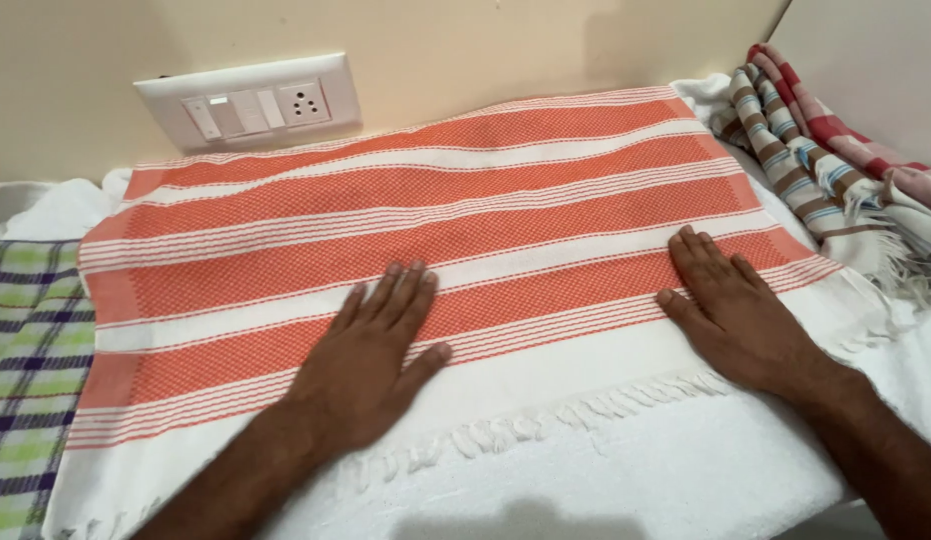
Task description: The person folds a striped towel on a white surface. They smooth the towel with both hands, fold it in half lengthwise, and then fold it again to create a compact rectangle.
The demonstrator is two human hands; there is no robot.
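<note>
Both my hands lie flat, palms down, on an orange and white striped towel (pixel 426 230) that is spread out in front of me. My left hand (pixel 371 360) presses on the near middle of the towel, its fingers (pixel 406 295) stretched forward and lying close together, with the thumb angled out to the right. My right hand (pixel 731 310) rests on the towel's right part, near its right edge, fingers straight and held together, thumb pointing left. Neither hand grips anything; the fingers clamp on nothing and only touch the cloth from above.

The towel lies wide, its stripes running left to right, its fringed near edge (pixel 546 415) just in front of my wrists. It sits on a white cloth (pixel 686 480) that shows below the fringe and at the right. Its far edge reaches the cream wall (pixel 486 40).

To the left, just beside the towel, lies a green and purple checked cloth (pixel 26 370). At the far right, a bundle of crumpled striped towels (pixel 826 160) in brown, blue and red touches the corner of the orange one. On the wall above the far left part of the towel sits a white switch and socket plate (pixel 251 100).
</note>
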